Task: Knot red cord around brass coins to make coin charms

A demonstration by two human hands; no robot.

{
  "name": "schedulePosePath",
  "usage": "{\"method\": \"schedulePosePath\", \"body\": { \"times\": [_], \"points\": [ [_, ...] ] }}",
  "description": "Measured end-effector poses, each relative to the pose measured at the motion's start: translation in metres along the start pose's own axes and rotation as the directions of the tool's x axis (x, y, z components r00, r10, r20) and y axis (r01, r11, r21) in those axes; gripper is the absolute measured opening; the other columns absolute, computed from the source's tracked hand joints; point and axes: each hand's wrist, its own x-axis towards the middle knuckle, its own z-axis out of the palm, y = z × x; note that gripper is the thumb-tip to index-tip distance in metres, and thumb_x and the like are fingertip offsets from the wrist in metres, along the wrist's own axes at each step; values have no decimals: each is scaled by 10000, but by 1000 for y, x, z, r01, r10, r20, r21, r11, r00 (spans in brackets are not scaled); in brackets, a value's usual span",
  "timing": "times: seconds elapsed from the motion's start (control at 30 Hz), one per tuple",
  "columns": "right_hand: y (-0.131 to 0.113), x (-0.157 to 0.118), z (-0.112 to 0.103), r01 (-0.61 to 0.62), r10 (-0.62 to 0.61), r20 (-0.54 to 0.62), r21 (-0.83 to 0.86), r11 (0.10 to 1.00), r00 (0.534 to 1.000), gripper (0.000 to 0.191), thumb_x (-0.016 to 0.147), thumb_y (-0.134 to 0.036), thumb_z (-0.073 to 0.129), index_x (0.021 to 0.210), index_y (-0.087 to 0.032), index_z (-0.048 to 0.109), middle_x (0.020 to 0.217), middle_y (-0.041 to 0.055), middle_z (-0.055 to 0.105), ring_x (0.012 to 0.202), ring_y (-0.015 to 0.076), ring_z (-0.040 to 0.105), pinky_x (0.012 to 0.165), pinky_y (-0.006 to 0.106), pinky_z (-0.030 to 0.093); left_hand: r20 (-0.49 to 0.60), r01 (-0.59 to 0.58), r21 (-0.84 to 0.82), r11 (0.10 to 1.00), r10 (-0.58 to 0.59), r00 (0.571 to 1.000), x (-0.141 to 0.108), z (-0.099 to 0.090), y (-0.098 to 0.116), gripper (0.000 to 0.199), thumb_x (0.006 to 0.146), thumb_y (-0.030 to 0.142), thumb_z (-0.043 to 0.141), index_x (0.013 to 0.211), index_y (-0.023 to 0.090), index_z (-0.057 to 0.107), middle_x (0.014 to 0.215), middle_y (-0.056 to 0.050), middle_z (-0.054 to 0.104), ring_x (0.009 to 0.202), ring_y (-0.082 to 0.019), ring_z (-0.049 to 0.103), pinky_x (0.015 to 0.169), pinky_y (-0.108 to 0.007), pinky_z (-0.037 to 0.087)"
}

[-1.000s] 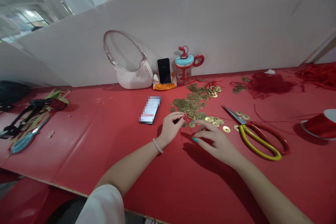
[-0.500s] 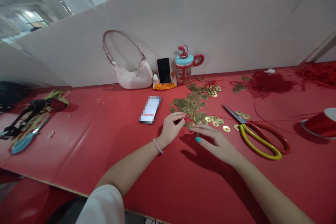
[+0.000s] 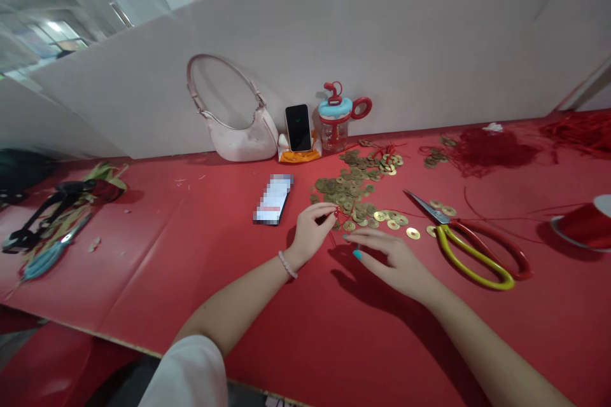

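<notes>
My left hand (image 3: 311, 229) pinches a thin red cord (image 3: 337, 212) between thumb and fingertips, just in front of the heap of brass coins (image 3: 344, 189). The cord's small loops stick out by the fingertips. To the right hovers my right hand (image 3: 384, 257), thumb and index finger apart with a gap between them and nothing visible there. Its shadow falls on the red tabletop (image 3: 296, 343). A few loose coins (image 3: 413, 233) with square holes lie beyond this hand.
Scissors (image 3: 461, 238) with one red and one yellow handle lie at right, near a red spool (image 3: 585, 226). Tangled red cord (image 3: 494, 149) sits behind. A phone (image 3: 273, 200), handbag (image 3: 243, 140), upright phone (image 3: 298, 127) and cup (image 3: 334, 121) stand farther back; blue-handled scissors (image 3: 48, 257) lie left.
The right thumb has shifted very slightly left, toward the index fingertip. My left hand keeps its pinch on the cord, and the rest looks the same.
</notes>
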Motion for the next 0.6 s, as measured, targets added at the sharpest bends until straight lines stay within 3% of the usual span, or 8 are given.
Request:
{"method": "schedulePosePath", "body": {
  "times": [0.23, 0.37, 0.47, 0.6],
  "points": [
    [1, 3, 1, -37, 39, -136, 10, 999, 990, 244, 801, -247, 480, 944, -213, 674, 980, 67, 687, 903, 195, 645, 797, 332, 524, 119, -160, 42, 986, 154, 981, -5, 0, 4, 154, 784, 156, 571, 850, 168, 710, 950, -75, 706, 877, -158, 653, 828, -302, 527],
    [6, 4, 3, -143, 164, -244, 99, 985, 956, 171, 776, -242, 482, 840, -208, 636, 843, 59, 692, 767, 180, 645, 694, 312, 526, 184, -237, 67, 969, 221, 958, -8, 2, 4, 169, 797, 166, 556, 864, 184, 710, 966, -61, 707, 888, -155, 654, 842, -295, 526],
    [11, 5, 5, -209, 267, -268, 226, 952, 926, 190, 746, -262, 520, 922, -196, 553, 784, 49, 673, 713, 172, 635, 665, 306, 518, 209, -271, 82, 959, 250, 946, -10, 3, 3, 178, 811, 189, 546, 885, 182, 707, 974, -60, 706, 892, -150, 654, 846, -280, 523],
    [14, 6, 8, -251, 320, -208, 299, 920, 924, 347, 731, -296, 537, 1059, -182, 521, 771, 38, 654, 695, 168, 618, 688, 327, 513, 247, -354, 81, 932, 325, 913, -10, 3, 5, 190, 833, 205, 527, 892, 173, 705, 956, -58, 711, 884, -139, 658, 839, -257, 522]
  ]
}}
